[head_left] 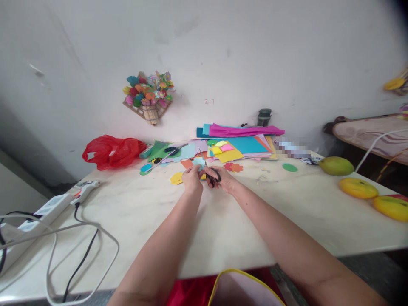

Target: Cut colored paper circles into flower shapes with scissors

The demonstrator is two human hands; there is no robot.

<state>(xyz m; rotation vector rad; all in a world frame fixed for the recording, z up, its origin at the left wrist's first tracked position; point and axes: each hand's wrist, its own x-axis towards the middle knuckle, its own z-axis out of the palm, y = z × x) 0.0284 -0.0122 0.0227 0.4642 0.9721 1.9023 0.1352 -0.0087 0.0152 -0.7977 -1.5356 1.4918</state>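
Observation:
My left hand (192, 177) pinches a small light-blue paper flower (199, 161) with a scalloped edge. In my right hand (225, 179) is a pair of black-handled scissors (213, 175), its blades pointing up beside the paper. Whether the blades touch the flower, I cannot tell. A yellow paper flower (176, 178) lies just left of my left hand, and orange-red paper flowers (234, 167) lie beyond my right hand. Behind them is a spread of coloured sheets (250, 145), with a second pair of scissors (174, 150) on green paper at the left.
A red plastic bag (114, 151) sits at the back left, above a power strip (47, 208) with loose cables. Yellow and green mangoes (358, 188) line the right side. A dark cup (264, 117) stands by the wall, where a basket of craft flowers (149, 95) hangs.

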